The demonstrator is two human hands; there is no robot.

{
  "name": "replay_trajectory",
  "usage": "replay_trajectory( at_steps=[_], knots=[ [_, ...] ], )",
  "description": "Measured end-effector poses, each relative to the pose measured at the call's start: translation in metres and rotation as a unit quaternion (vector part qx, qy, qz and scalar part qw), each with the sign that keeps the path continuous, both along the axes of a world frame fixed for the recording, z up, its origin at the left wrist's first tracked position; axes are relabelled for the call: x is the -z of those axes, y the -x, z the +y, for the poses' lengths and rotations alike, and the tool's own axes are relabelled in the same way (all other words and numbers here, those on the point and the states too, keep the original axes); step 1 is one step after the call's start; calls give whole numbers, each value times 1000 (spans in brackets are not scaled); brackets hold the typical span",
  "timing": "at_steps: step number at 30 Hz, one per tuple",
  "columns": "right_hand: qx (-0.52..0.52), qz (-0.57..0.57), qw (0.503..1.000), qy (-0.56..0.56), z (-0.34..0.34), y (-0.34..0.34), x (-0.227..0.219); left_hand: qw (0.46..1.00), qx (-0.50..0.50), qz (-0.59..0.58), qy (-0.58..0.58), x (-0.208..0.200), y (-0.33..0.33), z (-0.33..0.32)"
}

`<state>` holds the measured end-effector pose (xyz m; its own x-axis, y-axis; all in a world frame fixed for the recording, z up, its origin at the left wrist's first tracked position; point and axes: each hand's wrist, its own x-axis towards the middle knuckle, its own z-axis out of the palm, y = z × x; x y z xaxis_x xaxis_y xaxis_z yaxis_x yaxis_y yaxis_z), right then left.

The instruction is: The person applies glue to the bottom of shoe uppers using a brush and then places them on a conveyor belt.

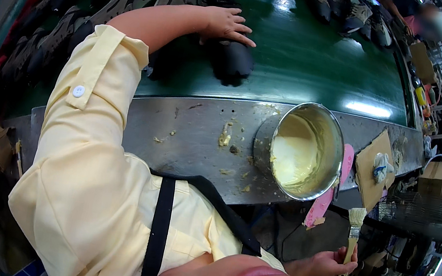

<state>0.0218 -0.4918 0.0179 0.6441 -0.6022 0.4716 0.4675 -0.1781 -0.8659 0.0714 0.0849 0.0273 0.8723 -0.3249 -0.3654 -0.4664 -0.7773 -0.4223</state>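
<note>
My left hand [227, 26] reaches over the green work surface with fingers stretched and spread across a dark shoe. The shoe's black toe [234, 62] points toward me, while the hand covers its middle. Low on the right, my right hand [331, 265] grips the wooden handle of a flat paintbrush [356, 218], its pale bristles pointing up. Between the hands, a steel pot [262, 151] holds creamy white stuff, some of it smeared up the inner wall. It stands at the edge of a metal ledge [186, 138] spotted with dried residue.
Several dark and grey shoes [116, 5] line the left of the green surface [300, 64]; more shoes [359, 16] sit far right. Pink sole-shaped pieces [320, 207] and cardboard [375, 167] lie by the pot. A wire fan cage [420, 216] stands right. Other people are in the background.
</note>
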Motion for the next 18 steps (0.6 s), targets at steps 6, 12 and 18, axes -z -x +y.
replay_trajectory(
  at_steps=[6, 12, 18],
  knots=[
    [-40, 12, 999, -30, 4, 1, 0, 997, 2, 69, -20, -10, -18, -10],
    [-41, 8, 998, -49, 6, -2, -4, 978, -79, 171, -89, -31, -37, -37],
    [-52, 12, 998, -26, 5, -5, 1, 999, -12, 6, 38, 0, 3, -2]
  ],
)
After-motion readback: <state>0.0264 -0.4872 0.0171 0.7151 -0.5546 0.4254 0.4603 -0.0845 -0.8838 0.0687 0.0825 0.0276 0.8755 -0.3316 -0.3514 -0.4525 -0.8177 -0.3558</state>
